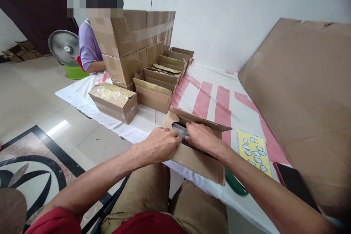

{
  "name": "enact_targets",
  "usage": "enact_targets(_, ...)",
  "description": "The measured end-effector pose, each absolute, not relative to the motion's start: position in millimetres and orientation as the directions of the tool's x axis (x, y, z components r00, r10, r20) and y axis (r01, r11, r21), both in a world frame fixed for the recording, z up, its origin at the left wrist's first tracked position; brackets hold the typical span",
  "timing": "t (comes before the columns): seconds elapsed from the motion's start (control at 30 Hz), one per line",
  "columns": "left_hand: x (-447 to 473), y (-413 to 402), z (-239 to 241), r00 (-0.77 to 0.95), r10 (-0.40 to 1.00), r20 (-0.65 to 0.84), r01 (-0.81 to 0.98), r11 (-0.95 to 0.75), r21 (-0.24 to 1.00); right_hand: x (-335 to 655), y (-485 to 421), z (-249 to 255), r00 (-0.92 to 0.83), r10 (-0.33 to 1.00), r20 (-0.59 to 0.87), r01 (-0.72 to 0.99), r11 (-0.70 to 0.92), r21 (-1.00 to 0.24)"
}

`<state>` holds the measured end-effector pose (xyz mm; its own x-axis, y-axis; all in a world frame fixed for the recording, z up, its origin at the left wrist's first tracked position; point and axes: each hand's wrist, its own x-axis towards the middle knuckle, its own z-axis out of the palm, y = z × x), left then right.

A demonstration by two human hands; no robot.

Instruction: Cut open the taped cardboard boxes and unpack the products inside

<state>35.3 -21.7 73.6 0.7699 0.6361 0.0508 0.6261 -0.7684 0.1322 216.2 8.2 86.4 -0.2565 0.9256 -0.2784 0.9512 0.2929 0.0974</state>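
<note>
1. An open carton [199, 164] sits at the surface's [204, 97] near edge.
2. The left hand [164, 143] curls at its left end; grip unclear.
3. The right hand [201, 135] reaches inside by a grey item [178, 130]; whether its grip holds anything is hidden.

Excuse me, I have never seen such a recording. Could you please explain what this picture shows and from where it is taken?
There is no machine here: a person works with two bare hands, seen by a camera on their own head, looking forward and down.

The left hand and right hand are at the opening of an open brown cardboard box. Between their fingers shows a smooth grey item; what it is, or how firmly it is held, I cannot tell.

On the white cloth with pink stripes also stand a closed, taped brown carton, a row of open brown boxes and a tall stack of taped cartons. A yellow patterned sheet lies at right.
</note>
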Motion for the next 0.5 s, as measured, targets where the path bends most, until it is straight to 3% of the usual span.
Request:
enact_targets(0.1, 37.2, -30.5, 69.7, 0.72, 0.679, 0.143, 0.681, -0.731, 0.04, 218.4, 3.4, 88.5, -0.271, 0.929, -0.254, 0.949, 0.302, 0.094)
enact_targets(0.2, 30.5, -38.6, 60.0, 0.561, 0.76, 0.327, 0.786, -0.613, 0.075, 228.1, -10.3, 86.7, -0.291, 0.948, -0.129, 0.951, 0.301, 0.065)
enact_targets(0.33, 17.2, -44.2, 42.0, 0.308, 0.822, 0.479, 0.846, -0.467, 0.259, 247.8, -31.3, 79.6, -0.228, 0.949, 0.218, 0.955, 0.261, -0.138)
enact_targets(0.43, 11.8, -51.1, 37.1, 0.194, 0.82, 0.539, 0.782, -0.46, 0.42, 259.9, -45.4, 81.4, -0.183, 0.837, 0.516, 0.863, 0.388, -0.324)
enact_targets(0.5, 10.4, -60.3, 42.7, 0.078, 0.826, 0.559, 0.687, -0.451, 0.57, 263.4, -55.3, 89.8, -0.165, 0.743, 0.649, 0.796, 0.489, -0.357)
